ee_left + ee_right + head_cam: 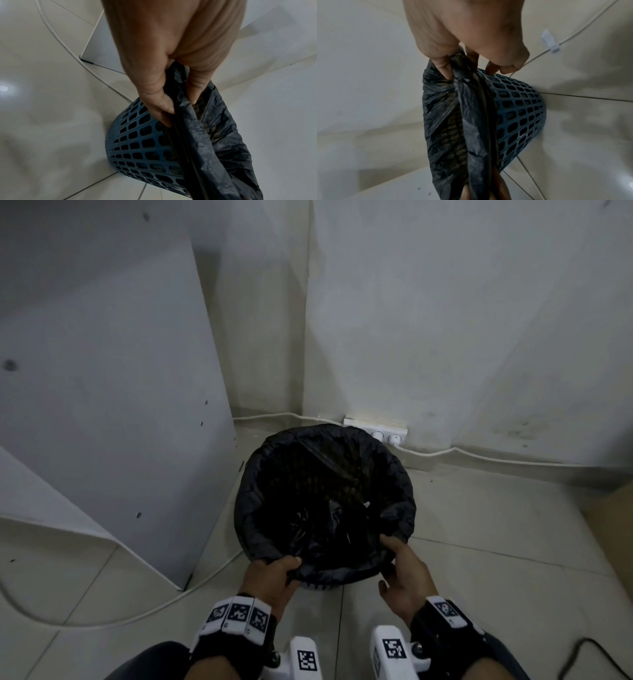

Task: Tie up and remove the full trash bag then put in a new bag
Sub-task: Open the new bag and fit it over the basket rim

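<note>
The step in hand seems to be freeing the black trash bag from the rim of the blue perforated bin, which stands on the tiled floor in a corner. The left hand pinches the folded-over bag edge at the near rim, its fingers curled around the plastic. The right hand grasps the same edge a little to the side. Next, I think, the edge must be lifted off all around and gathered for a knot.
</note>
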